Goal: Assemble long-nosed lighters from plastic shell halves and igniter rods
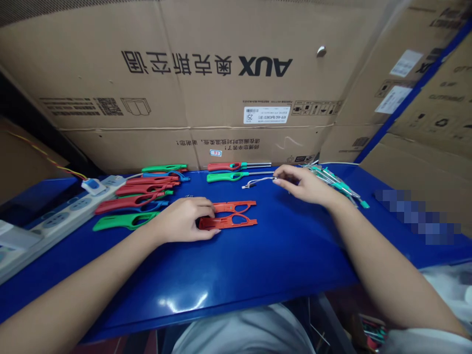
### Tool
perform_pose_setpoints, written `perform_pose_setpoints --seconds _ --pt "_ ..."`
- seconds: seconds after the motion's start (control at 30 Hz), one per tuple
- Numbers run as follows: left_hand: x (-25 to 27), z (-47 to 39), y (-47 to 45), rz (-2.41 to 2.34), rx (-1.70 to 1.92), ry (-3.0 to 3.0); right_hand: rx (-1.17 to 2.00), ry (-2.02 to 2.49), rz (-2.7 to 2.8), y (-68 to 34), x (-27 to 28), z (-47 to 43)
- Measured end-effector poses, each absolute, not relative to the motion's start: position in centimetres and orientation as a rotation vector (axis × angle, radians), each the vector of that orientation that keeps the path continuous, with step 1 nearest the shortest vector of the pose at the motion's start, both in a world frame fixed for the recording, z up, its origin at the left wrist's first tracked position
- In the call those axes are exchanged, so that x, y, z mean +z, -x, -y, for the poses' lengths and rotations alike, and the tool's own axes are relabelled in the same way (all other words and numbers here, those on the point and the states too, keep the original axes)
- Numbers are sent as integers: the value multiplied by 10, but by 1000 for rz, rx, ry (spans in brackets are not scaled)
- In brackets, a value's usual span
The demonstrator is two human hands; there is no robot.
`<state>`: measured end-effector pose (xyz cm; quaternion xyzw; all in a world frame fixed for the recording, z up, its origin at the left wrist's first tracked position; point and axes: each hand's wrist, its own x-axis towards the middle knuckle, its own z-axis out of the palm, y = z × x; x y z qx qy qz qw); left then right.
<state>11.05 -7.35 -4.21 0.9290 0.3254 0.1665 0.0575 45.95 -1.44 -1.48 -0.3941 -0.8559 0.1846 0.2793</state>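
My left hand [190,219] is closed over the left ends of two open red lighter casing halves [236,221] lying side by side on the blue table. Thumb and fingers grip the nearer half, whose hollow inside faces up. To the right, my right hand [304,184] pinches a thin white wire lead [262,180] above the table. A small dark-and-white piece hangs at the lead's left end; the part between my fingertips is hidden. Just behind are a red lighter [223,166] and a green lighter [224,177], both with metal rods pointing right.
Several red, green and blue lighter casings [142,189] lie at the left beside a white power strip [62,216]. A pile of metal rods with green ends [337,182] lies beyond my right hand. Cardboard [206,93] walls the back of the table [228,275].
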Motion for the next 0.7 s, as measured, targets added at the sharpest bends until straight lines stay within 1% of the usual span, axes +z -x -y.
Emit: perform_pose_setpoints --seconds 0.17,0.3,0.5,0.7 --pt "-50 79 -123 -1258 941 -2514 460 761 2405 -429 -26 27" --pt "-58 86 -138 -1154 962 -2326 471 608 2465 -416 -32 35" --pt "-56 99 -148 -1006 1070 -2224 448 537 2460 -410 -36 42" --pt "-50 109 -147 -850 1193 -2254 165 428 2563 -403 -40 49"
